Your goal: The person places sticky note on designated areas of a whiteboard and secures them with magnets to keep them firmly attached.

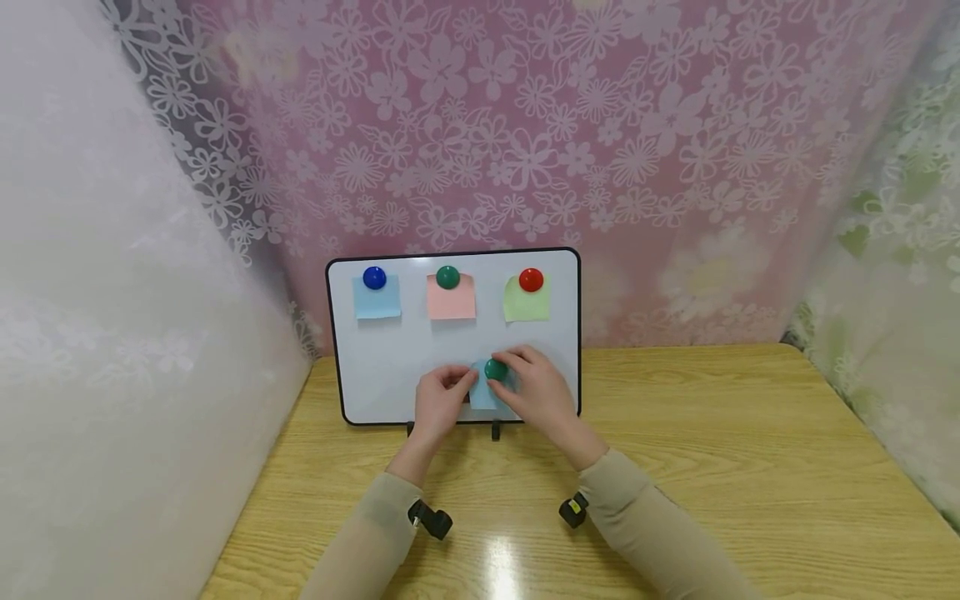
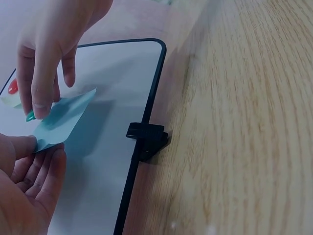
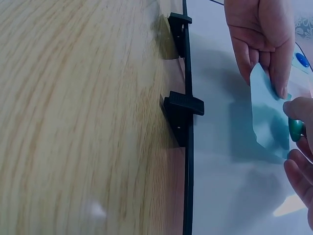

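My left hand (image 1: 441, 398) pinches the left edge of a light blue sticky note (image 1: 482, 395) between thumb and fingers, low on the whiteboard (image 1: 405, 350). A round green magnet (image 1: 495, 370) is over the note's upper part, and my right hand (image 1: 536, 390) holds it with thumb and fingertips on either side. In the left wrist view the note (image 2: 66, 120) tilts outward from the board and casts a shadow on it. The right wrist view shows the magnet (image 3: 295, 128) in my right fingers, at the note's edge.
Along the board's top, a blue magnet (image 1: 374, 277) holds a blue note, another green magnet (image 1: 447, 277) a pink note, and a red magnet (image 1: 531, 279) a green note. Black feet (image 1: 496, 430) support the board on the wooden table (image 1: 675, 433). A floral curtain (image 1: 525, 125) hangs behind.
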Demonstrator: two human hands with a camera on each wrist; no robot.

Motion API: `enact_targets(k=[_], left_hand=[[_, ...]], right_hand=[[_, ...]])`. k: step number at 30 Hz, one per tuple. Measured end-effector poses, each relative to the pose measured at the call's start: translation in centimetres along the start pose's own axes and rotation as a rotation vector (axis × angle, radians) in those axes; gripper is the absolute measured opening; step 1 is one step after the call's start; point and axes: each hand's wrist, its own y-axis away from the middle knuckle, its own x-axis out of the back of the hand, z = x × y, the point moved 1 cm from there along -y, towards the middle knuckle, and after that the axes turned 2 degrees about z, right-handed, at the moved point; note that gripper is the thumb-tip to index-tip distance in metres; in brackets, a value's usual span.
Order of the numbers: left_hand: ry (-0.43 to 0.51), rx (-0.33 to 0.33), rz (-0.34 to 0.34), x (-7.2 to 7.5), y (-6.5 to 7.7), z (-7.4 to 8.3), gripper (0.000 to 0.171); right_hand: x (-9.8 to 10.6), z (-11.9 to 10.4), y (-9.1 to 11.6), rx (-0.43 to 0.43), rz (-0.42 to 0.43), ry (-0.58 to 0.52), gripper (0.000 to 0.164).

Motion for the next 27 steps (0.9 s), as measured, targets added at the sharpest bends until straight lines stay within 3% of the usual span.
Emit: enact_targets(k=[13, 27], left_hand=[[-0.039, -0.016, 0.035, 0.0, -0.5, -0.2, 0.022], [-0.037, -0.02, 0.042, 0.1, -0.6, -0.3, 0.022]], right_hand=[[-0.6, -0.2, -0.5, 0.047, 0.022, 0.073, 0.042], [-1.1, -0.5, -0.8, 0.042, 0.009, 0.127, 0.041]])
